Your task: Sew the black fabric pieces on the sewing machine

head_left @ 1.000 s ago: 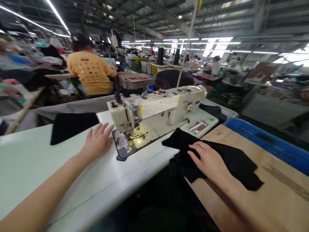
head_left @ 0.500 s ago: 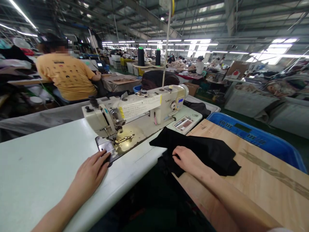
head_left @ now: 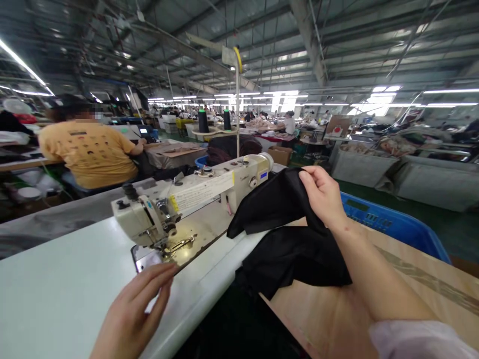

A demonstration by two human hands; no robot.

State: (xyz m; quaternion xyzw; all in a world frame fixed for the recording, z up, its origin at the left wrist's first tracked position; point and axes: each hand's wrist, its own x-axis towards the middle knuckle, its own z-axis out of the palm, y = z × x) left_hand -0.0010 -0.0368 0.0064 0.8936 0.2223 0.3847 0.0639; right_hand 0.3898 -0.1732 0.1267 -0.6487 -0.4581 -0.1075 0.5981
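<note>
Sewing factory hall [head_left: 262, 55], long rows of workstations under white strip lights [head_left: 22, 67]. Right hand [head_left: 322, 192] up in the air, thumb and fingers pinching a fold of limp black cloth [head_left: 288, 244]; cloth hangs down from that grip, lower part bunched over the gap between tables and on the edge of a pale plywood board [head_left: 318, 324]. Left hand [head_left: 129, 311] lower centre-left, fingers loosely spread and curved, holding nothing, just over the front edge of a white sewing table [head_left: 63, 294], can't tell if touching. Just past it, a cream industrial sewing machine [head_left: 194, 199] stands on the table, its metal needle plate [head_left: 145, 259] right by the left fingertips. White sleeve [head_left: 419, 339] at lower right on the right arm. Blue plastic crate [head_left: 385, 219] right of the cloth, beyond the board. Two black thread cones [head_left: 203, 121] behind the machine, top centre. Co-worker in a yellow T-shirt [head_left: 88, 154] seated upper left, back turned, other workers far off.
</note>
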